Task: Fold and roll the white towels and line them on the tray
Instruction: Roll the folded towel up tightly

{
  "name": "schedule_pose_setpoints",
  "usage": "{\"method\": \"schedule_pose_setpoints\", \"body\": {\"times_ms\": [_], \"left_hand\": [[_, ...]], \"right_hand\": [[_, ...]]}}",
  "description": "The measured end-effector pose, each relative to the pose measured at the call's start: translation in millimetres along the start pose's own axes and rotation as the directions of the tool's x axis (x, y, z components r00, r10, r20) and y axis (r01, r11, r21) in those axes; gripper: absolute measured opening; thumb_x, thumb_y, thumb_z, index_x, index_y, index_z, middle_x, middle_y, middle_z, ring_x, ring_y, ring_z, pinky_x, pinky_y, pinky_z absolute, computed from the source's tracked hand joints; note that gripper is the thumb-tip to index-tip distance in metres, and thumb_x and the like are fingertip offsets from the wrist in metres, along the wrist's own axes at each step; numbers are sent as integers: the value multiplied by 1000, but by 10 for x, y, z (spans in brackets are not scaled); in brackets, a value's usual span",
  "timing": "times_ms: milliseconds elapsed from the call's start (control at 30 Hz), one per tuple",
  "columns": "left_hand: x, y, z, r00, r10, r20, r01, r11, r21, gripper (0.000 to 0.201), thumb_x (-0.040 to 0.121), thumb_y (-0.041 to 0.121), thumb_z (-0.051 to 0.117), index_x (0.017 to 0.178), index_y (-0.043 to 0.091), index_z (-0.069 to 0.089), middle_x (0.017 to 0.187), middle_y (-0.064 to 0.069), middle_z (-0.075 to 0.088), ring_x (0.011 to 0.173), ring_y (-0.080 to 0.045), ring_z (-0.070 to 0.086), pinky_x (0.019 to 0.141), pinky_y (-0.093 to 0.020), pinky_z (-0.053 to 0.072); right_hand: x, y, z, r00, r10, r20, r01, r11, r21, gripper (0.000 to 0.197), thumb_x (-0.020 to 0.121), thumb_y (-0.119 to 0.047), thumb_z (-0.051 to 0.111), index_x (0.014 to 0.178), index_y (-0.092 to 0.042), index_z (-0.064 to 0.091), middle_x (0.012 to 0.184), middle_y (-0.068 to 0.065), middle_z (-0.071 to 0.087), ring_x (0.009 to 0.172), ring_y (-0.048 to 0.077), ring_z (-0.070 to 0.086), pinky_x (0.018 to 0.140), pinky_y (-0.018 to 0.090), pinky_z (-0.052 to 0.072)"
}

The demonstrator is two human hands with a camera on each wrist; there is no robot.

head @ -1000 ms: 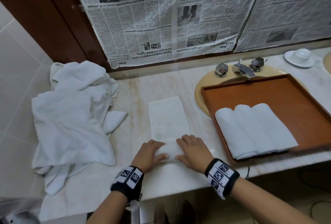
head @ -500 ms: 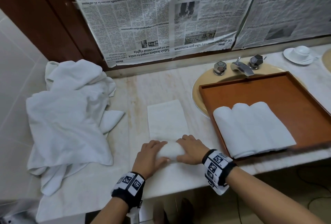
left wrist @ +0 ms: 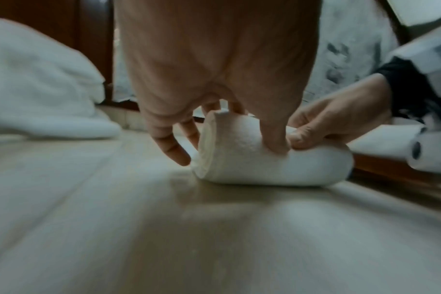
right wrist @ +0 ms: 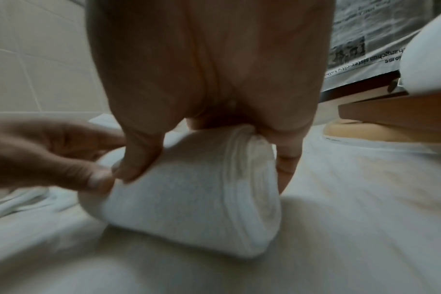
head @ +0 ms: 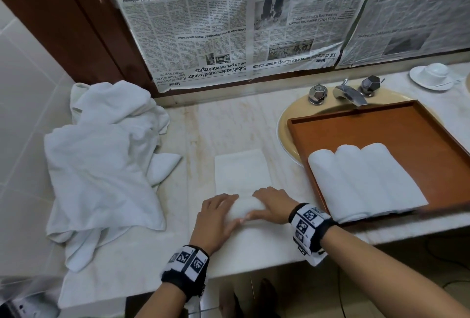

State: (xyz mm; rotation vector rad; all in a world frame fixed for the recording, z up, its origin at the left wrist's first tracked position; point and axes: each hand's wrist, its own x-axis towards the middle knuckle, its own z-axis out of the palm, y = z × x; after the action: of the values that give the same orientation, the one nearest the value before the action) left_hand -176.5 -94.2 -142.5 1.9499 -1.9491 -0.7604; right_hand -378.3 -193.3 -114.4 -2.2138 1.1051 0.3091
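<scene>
Your left hand and right hand both curl over the roll, gripping it on the counter. Its long axis runs left-right; the flat strip lies straight ahead. The tray sits nearer your right.

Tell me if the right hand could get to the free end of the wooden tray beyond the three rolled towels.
Probably yes. The right hand is beside the brown wooden tray, whose far end lies bare past the three rolled white towels, but it now grips the half-rolled white towel.
</scene>
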Motion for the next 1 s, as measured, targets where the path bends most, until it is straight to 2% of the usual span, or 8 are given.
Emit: {"method": "schedule_pose_setpoints", "body": {"times_ms": [100,200,267,400,533,700,867,1000], "left_hand": [[82,-79,-34,992,-87,86,103,973,-206,66,81,68,58,137,34,53,133,9,53,125,-14,45,103,-28,34],[182,-41,-191,983,-90,162,129,960,-249,58,83,64,61,131,30,60,120,7,60,116,-13,54,91,-23,34],[228,-6,-248,972,-95,213,151,953,-263,47,91,53,62,130,26,60,123,6,61,117,-14,55,90,-22,34],[180,38,-184,973,-119,198,158,968,-195,50,98,50,53,141,26,50,142,4,49,131,-16,43,103,-24,29],[62,73,-95,996,-61,70,68,992,-103,52,96,57,49,144,40,43,148,8,31,132,-22,27,110,-34,28],[71,-30,-111,985,-24,168,35,998,-60,70,83,71,53,145,43,38,144,10,36,130,-19,32,109,-36,33],[228,-173,-159,959,-75,272,122,979,-162,87,66,87,45,139,40,49,132,8,50,126,-18,44,110,-37,33],[184,-103,-148,954,-102,283,144,981,-133,89,66,87,41,141,40,45,139,9,45,129,-21,35,110,-39,31]], "right_hand": [[-10,-11,-13,1000,11,9,-12,997,72,58,89,-66,52,120,-17,57,118,3,62,110,24,56,94,41,43],[-116,-44,221,940,-68,-335,4,982,-186,61,92,-63,38,127,-16,55,120,2,60,109,25,56,94,42,44],[-176,-63,423,893,-136,-429,-16,942,-334,67,82,-66,48,124,-15,58,115,2,62,103,24,60,90,43,49],[-105,-61,505,918,-108,-382,-66,907,-416,80,53,-63,78,113,-13,62,100,2,63,89,25,63,77,42,50],[21,-66,251,971,-47,-235,-30,949,-312,68,77,-62,66,128,-19,51,120,1,54,112,24,52,88,41,39],[28,-14,36,999,32,-1,-32,999,4,69,73,-65,70,128,-26,54,120,-2,55,113,19,51,95,37,41],[-186,-10,298,925,-125,-358,24,962,-273,71,72,-62,63,127,-18,55,122,0,57,111,24,57,93,42,48],[-163,3,419,915,-154,-372,25,943,-331,74,66,-55,76,123,-13,56,118,4,59,107,27,60,90,43,49]]}}
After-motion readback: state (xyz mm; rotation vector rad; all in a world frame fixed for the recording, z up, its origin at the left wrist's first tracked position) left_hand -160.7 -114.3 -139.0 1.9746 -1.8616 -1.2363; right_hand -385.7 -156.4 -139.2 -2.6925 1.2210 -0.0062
